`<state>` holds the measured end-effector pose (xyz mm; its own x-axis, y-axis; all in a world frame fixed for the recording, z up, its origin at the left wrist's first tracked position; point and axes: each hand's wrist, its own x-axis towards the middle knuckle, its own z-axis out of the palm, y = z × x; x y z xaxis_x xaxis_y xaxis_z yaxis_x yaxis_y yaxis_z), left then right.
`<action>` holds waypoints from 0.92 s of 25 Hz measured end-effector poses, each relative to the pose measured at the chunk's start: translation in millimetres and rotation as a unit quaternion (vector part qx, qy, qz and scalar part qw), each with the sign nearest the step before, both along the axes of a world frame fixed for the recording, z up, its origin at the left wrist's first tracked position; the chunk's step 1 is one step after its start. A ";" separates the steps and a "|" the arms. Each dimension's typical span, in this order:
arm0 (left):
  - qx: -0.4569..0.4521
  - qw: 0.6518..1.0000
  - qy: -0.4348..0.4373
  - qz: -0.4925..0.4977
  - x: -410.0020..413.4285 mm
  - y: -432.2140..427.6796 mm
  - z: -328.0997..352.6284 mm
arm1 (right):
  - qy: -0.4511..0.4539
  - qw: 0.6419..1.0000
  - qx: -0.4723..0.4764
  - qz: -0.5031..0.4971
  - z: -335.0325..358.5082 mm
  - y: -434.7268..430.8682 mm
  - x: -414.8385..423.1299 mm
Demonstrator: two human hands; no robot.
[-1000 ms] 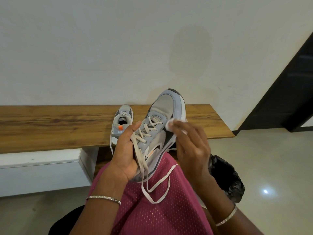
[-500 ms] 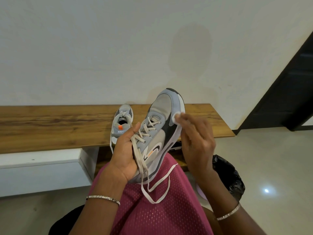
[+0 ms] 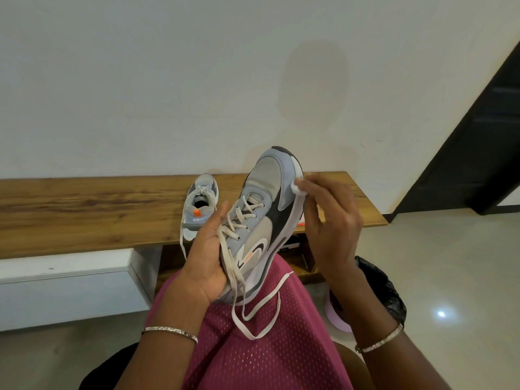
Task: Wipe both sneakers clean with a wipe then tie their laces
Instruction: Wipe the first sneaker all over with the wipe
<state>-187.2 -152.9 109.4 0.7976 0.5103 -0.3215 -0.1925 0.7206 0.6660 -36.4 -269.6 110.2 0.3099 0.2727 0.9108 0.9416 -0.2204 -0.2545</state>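
I hold one sneaker [image 3: 261, 209] up in front of me. Its heel end sits on my lap, on my pink shorts [image 3: 253, 358], and its toe points up and away from me. My left hand [image 3: 208, 257] wraps around the back half of the sneaker from the left side. My thumb lies up along the laces and my other fingers curl under it, where I cannot see them.

My right hand [image 3: 332, 220] pinches a small white wipe [image 3: 297, 187] in its fingertips. The wipe presses on the white edge of the sole, close to the toe, on the right side.

The laces [image 3: 229, 258] are not tied. They hang down loose and lie in a loop on my shorts.

The other sneaker [image 3: 200, 204] stands on the wooden bench [image 3: 84, 209] just behind my left hand, heel toward me. Its laces are loose too, and one hangs over the bench edge.

I have a shiny bracelet on each wrist. A black bag [image 3: 385, 294] sits on the floor by my right arm.
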 end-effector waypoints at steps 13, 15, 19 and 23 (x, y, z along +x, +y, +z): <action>0.030 0.998 0.035 -0.031 2.9 -6.2 1.8 | 0.050 0.998 0.027 0.011 0.0 -3.3 -0.9; 0.034 0.998 0.034 -0.033 2.8 -7.1 3.1 | 0.047 0.998 0.037 0.006 10.0 1.0 5.5; 0.031 0.999 0.024 -0.009 0.5 -0.8 0.5 | 0.079 0.997 0.011 0.016 -29.7 -3.5 -11.6; 0.027 0.999 0.020 0.002 0.5 3.6 -0.3 | 0.102 0.994 -0.029 0.039 -50.6 -11.8 -21.5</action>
